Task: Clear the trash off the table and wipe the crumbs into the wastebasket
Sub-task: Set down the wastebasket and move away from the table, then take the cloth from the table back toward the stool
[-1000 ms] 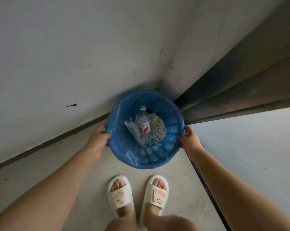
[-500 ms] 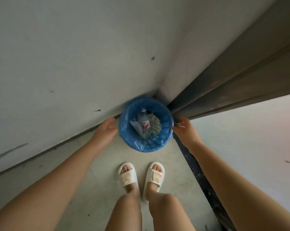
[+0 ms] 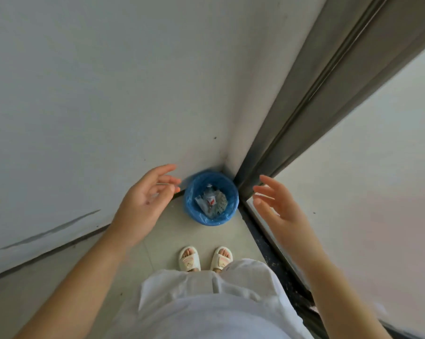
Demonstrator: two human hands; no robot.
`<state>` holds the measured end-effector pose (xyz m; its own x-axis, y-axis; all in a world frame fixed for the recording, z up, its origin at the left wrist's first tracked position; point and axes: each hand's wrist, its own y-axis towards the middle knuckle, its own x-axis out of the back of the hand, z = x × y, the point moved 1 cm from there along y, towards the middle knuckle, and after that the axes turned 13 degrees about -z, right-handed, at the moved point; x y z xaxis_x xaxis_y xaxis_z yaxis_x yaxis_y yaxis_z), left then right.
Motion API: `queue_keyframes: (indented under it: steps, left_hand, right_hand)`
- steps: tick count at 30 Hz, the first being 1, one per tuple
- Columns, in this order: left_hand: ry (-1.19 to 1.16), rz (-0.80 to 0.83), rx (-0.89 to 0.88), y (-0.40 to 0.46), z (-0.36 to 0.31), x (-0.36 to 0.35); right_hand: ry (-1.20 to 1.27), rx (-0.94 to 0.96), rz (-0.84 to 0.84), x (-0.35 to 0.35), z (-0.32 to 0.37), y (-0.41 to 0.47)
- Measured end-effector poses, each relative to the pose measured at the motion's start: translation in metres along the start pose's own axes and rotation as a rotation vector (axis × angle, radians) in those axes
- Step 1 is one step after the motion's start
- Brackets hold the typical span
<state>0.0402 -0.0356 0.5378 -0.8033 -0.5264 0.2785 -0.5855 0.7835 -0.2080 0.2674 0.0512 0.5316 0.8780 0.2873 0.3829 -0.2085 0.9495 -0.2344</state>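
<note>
The wastebasket (image 3: pixel 211 198) stands on the floor (image 3: pixel 157 243), tucked into the corner where the white wall (image 3: pixel 108 94) meets a dark metal door frame (image 3: pixel 304 113). A blue plastic bag (image 3: pixel 191 204) lines it. Inside lie a clear plastic bottle (image 3: pixel 210 198) with a red and white label and some crumpled paper (image 3: pixel 221 201). The left hand (image 3: pixel 143 204) hangs in the air to the left of the wastebasket, fingers loose and holding nothing. The right hand (image 3: pixel 278 206) hangs to the right, fingers spread, also holding nothing. Neither hand touches the wastebasket. Below it, two feet in white slippers (image 3: pixel 189 259) stand on the floor, next to white clothes (image 3: pixel 211 302).
</note>
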Motion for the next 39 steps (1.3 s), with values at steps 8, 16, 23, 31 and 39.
queue_keyframes:
  steps: [8, 16, 23, 31, 39]
  left_hand:
    - [-0.124, -0.309, 0.071, -0.075, 0.028, 0.011]
    - [-0.145, -0.799, 0.303, -0.166, 0.054, 0.006]
    - [-0.208, -1.252, 0.509, -0.291, 0.072, -0.005]
    - [-0.316, -1.640, 0.634, -0.432, 0.103, 0.006]
    - [-0.375, -1.848, 0.703, -0.593, 0.151, 0.068]
  right_hand:
    - [0.108, 0.015, 0.079, 0.003, -0.005, -0.019]
    - [-0.060, 0.145, 0.445, -0.025, 0.010, 0.002]
    - [-0.183, 0.272, 0.876, -0.087, 0.013, -0.054]
    - [-0.235, 0.423, 1.188, -0.152, 0.014, -0.184]
    - [-0.336, 0.545, 1.441, -0.216, -0.017, -0.393]
